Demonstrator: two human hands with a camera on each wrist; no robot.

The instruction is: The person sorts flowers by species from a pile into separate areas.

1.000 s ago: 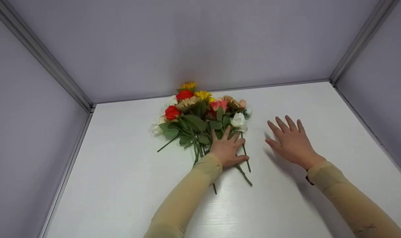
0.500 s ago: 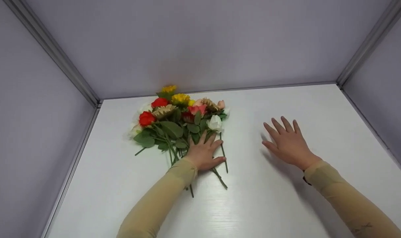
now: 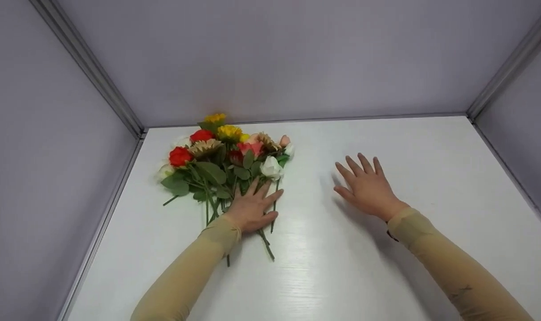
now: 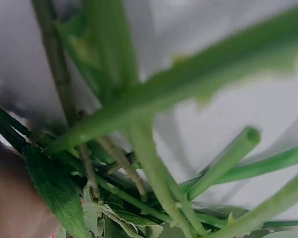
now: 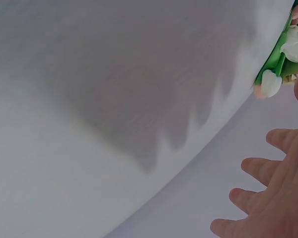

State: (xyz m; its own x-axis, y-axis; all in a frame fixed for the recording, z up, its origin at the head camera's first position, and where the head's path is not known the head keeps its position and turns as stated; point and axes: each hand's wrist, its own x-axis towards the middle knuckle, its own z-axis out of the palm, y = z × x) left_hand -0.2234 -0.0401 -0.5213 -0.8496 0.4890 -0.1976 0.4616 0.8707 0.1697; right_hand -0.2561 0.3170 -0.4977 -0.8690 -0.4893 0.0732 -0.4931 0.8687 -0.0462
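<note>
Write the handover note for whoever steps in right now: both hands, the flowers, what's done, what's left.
Left hand: fingers spread flat, pressing on the stems of the bunch of flowers.
Right hand: open, fingers spread, just above the white table, holding nothing, apart from the bunch.
Flowers: lying on the table near the back left corner, heads toward the back wall, stems toward the person.
Done: bunch lies gathered under the left hand.
Left: nothing lifted or gripped yet.

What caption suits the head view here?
Left hand presses flat on the stems of a mixed bouquet on a white table; right hand hovers open beside it.
</note>
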